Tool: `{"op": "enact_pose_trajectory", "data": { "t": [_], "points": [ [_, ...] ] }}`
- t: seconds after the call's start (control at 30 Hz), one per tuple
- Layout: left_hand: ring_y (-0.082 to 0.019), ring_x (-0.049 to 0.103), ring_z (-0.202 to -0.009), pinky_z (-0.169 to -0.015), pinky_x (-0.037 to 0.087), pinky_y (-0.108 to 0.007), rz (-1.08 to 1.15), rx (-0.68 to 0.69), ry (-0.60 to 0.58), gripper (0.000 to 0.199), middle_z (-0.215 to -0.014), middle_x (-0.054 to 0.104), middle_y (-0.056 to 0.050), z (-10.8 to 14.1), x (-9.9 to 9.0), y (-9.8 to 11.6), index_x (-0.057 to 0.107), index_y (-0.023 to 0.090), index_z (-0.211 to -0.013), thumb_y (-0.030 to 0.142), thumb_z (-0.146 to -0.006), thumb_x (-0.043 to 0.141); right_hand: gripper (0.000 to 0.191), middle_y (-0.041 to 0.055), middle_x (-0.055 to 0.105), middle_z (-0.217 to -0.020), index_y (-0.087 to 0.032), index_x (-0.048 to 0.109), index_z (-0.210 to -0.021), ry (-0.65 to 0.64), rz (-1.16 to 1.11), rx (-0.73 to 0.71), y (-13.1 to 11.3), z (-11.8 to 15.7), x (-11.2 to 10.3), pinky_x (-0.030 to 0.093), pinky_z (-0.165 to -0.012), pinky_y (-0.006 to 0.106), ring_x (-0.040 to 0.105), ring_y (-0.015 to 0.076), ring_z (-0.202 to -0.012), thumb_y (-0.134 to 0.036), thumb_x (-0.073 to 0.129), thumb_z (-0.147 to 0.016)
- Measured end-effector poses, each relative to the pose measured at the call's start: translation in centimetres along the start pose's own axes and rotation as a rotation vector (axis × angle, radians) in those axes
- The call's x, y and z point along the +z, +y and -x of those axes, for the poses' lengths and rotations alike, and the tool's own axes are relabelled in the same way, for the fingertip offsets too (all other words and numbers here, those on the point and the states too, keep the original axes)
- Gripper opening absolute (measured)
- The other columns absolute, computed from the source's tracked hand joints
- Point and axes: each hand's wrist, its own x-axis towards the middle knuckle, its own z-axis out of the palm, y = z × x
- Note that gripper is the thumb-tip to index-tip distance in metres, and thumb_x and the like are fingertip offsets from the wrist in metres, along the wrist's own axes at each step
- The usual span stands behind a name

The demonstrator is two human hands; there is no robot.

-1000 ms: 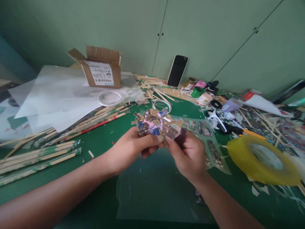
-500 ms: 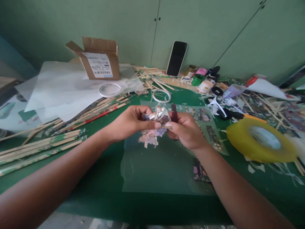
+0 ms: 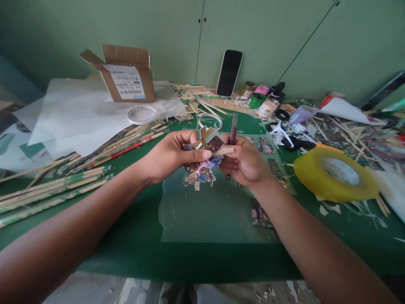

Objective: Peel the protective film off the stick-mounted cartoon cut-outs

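My left hand pinches a small cut-out figure between thumb and fingers, above the green table. The figure is clear-edged and printed in pink, blue and brown, with several jutting parts. My right hand is closed around a slim, dark red utility knife, its grey end pointing up and away. The right thumb and fingertips also touch the figure's right edge, at a pale strip. Under both hands lies a clear plastic sheet. Fingers cover part of the figure.
A yellow tape roll lies at right, near scraps and sticks. An open cardboard box stands on white sheets at back left. Wrapped sticks lie at left. A phone leans on the green wall, beside small jars.
The figure has turned in my hands, so its glare is gone and its colours show. The knife now stands farther out above my right hand. The view has shifted slightly.
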Motion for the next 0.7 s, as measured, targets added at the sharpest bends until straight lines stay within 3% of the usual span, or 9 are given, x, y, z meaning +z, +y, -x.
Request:
{"op": "enact_pose_trajectory", "data": {
  "t": [0.23, 0.43, 0.53, 0.7],
  "points": [
    [-0.008, 0.046, -0.051, -0.048, 0.034, -0.024, 0.05, 0.028, -0.006, 0.035, -0.059, 0.051, 0.004, 0.2, 0.5, 0.2, 0.047, 0.019, -0.058, 0.028, -0.067, 0.079, 0.022, -0.0166, 0.017, -0.042, -0.026, 0.038, -0.074, -0.071, -0.218, 0.019, -0.3, 0.2, 0.9, 0.015, -0.031, 0.018, 0.008, 0.0047, -0.033, -0.032, 0.058, -0.068],
    [-0.01, 0.049, -0.056, -0.052, 0.041, -0.024, -0.177, 0.117, -0.001, 0.023, -0.065, 0.054, 0.002, 0.3, -0.1, 0.4, 0.054, 0.018, -0.067, 0.026, -0.072, 0.076, 0.016, -0.0134, 0.021, -0.048, -0.023, 0.045, -0.075, -0.131, -0.102, 0.058, -0.3, 0.4, 0.0, 0.016, -0.035, 0.019, 0.012, 0.0045, -0.037, -0.03, 0.056, -0.081],
    [-0.011, 0.053, -0.061, -0.055, 0.044, -0.023, -0.311, 0.165, -0.067, 0.015, -0.07, 0.057, 0.0, 0.3, -0.5, 0.5, 0.061, 0.015, -0.076, 0.024, -0.075, 0.073, 0.015, -0.0121, 0.023, -0.05, -0.021, 0.048, -0.074, -0.184, -0.058, 0.088, -0.2, 0.6, -0.4, 0.018, -0.037, 0.019, 0.015, 0.0043, -0.039, -0.028, 0.057, -0.084],
    [-0.009, 0.053, -0.058, -0.051, 0.044, -0.021, -0.308, 0.132, -0.16, 0.013, -0.067, 0.059, 0.0, 0.3, -1.0, 0.6, 0.066, 0.012, -0.081, 0.024, -0.078, 0.069, 0.013, -0.0108, 0.03, -0.05, -0.019, 0.055, -0.082, -0.272, -0.139, 0.196, -0.1, 0.9, -0.2, 0.019, -0.038, 0.018, 0.02, 0.0045, -0.04, -0.031, 0.058, -0.085]
  ]
}}
